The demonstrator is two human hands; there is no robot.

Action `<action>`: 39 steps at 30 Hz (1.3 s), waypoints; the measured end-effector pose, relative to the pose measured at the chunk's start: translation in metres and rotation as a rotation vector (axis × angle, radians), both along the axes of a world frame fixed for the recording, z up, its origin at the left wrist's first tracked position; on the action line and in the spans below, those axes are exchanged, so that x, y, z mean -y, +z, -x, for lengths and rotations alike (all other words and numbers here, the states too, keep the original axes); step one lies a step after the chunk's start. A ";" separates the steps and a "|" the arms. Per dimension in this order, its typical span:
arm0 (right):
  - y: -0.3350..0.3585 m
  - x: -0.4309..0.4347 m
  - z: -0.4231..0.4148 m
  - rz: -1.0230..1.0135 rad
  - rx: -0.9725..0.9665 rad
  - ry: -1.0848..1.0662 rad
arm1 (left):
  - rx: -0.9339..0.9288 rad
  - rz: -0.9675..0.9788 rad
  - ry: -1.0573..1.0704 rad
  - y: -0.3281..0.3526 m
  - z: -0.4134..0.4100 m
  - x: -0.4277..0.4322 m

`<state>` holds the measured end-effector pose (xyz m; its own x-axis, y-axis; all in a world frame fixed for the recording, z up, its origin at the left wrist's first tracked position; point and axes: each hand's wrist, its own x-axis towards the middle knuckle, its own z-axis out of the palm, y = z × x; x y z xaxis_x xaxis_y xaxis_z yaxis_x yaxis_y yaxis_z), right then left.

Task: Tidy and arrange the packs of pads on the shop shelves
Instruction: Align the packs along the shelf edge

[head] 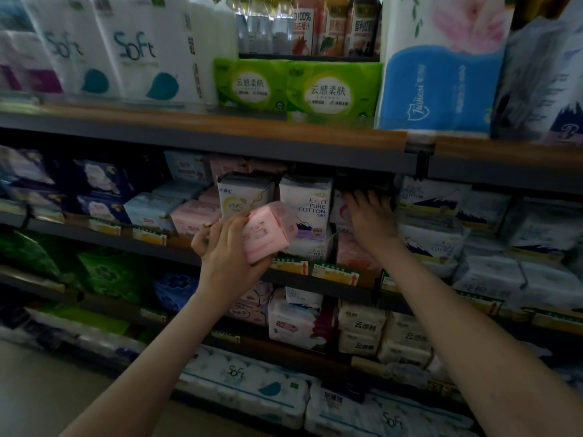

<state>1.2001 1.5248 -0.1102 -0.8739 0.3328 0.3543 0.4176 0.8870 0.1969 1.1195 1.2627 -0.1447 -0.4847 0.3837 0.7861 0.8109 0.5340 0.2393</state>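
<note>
1. left grip point(227, 247) is holding pink pack point(268, 233), fingers curled round it, tilted, just in front of middle shelf point(126, 244) edge.
2. right grip point(369, 216) is reaching into shelf gap, fingers spread flat; blurred, contact w/ packs unclear.
3. ABC pack point(241, 197) & PURE COTTON pack point(310, 205) are standing upright btwn both grips, behind pink pack.
4. Mountain-print packs point(435, 238) are crowding just right of right grip.

Dark gap point(366, 182) beside PURE COTTON pack point(310, 205)
</note>
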 end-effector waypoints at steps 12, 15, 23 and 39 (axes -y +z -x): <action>0.006 0.122 -0.009 0.927 -0.029 0.653 | 0.734 0.164 -0.216 0.022 0.018 0.054; -0.001 0.151 0.018 1.114 0.206 0.681 | 0.883 0.157 -0.310 0.019 0.026 0.093; -0.039 0.282 0.119 1.454 0.030 0.631 | 0.424 0.286 0.163 0.006 0.073 0.234; -0.039 0.552 0.390 1.530 -0.323 0.727 | 0.303 0.307 0.562 -0.016 0.271 0.516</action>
